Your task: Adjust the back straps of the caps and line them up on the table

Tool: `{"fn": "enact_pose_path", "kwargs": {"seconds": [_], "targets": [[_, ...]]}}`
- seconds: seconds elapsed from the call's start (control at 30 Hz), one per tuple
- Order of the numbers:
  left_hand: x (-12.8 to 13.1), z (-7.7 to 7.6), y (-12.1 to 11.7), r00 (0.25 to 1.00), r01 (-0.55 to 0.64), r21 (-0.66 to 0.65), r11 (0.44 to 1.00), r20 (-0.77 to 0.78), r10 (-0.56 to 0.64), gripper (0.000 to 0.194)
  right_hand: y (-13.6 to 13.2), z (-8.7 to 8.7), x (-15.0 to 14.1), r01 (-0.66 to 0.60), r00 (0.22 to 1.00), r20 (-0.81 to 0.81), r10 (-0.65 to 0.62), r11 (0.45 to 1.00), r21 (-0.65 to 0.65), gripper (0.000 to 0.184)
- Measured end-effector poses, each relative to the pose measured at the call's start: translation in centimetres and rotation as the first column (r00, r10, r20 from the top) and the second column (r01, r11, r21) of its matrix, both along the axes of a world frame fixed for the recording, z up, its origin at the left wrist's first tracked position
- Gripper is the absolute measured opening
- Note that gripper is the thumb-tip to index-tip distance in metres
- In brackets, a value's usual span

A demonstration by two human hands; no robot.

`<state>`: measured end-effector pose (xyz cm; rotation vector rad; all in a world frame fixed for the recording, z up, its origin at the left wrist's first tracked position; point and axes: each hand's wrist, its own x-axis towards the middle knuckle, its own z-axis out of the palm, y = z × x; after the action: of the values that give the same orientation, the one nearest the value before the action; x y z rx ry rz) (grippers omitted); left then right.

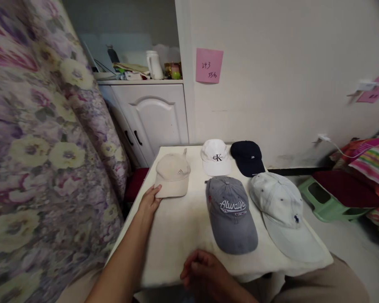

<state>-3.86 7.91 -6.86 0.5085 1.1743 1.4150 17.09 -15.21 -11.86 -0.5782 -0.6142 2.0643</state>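
Several caps lie on a small white table (177, 235). My left hand (149, 201) reaches forward, its fingers stretched out and touching the brim of a beige cap (172, 172) at the table's left. My right hand (205, 271) rests at the near edge with its fingers curled in; nothing shows in it. A grey cap with "Always" lettering (232, 212) lies just beyond it. A pale blue cap (282, 210) sits to the right, a white cap (215, 156) and a navy cap (248, 158) at the back.
A floral cloth (41, 147) hangs close on the left. Behind the table stand a white cabinet (154, 113) with a jug and clutter on top, and a wall with a pink note (209, 65). A green stool (322, 200) and striped bedding (369, 168) are right.
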Motion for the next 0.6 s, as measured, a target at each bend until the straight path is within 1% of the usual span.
{"fn": "enact_pose_path", "kwargs": {"seconds": [0.07, 0.2, 0.3, 0.4, 0.5, 0.6], "targets": [[0.0, -0.2, -0.4, 0.998, -0.044, 0.004, 0.999, -0.039, 0.044, 0.011, -0.1, -0.1, 0.0, 0.004, 1.000, 0.007, -0.004, 1.000, 0.010, 0.031], [0.4, -1.0, -1.5, 0.977, -0.165, 0.050, 0.985, -0.127, 0.170, 0.029, -0.1, -0.1, 0.1, 0.003, 0.998, 0.058, -0.005, 1.000, 0.024, 0.035], [0.7, -1.8, -2.5, 0.945, -0.233, 0.090, 0.968, -0.216, 0.247, 0.032, 0.0, -0.1, 0.2, -0.006, 0.997, 0.082, 0.004, 1.000, 0.028, 0.040], [0.9, -2.3, -3.3, 0.900, -0.265, 0.132, 0.955, -0.320, 0.294, 0.035, 0.1, -0.7, 0.2, -0.027, 0.995, 0.102, 0.019, 0.997, 0.073, 0.046], [1.2, -2.5, -4.2, 0.850, -0.276, 0.158, 0.948, -0.421, 0.318, 0.039, 0.1, -1.4, 0.5, -0.061, 0.991, 0.125, 0.046, 0.991, 0.121, 0.051], [1.3, -2.4, -5.4, 0.813, -0.274, 0.167, 0.947, -0.487, 0.321, 0.036, -0.3, -1.6, 1.5, -0.027, 0.984, 0.177, 0.000, 0.988, 0.151, 0.050]]}}
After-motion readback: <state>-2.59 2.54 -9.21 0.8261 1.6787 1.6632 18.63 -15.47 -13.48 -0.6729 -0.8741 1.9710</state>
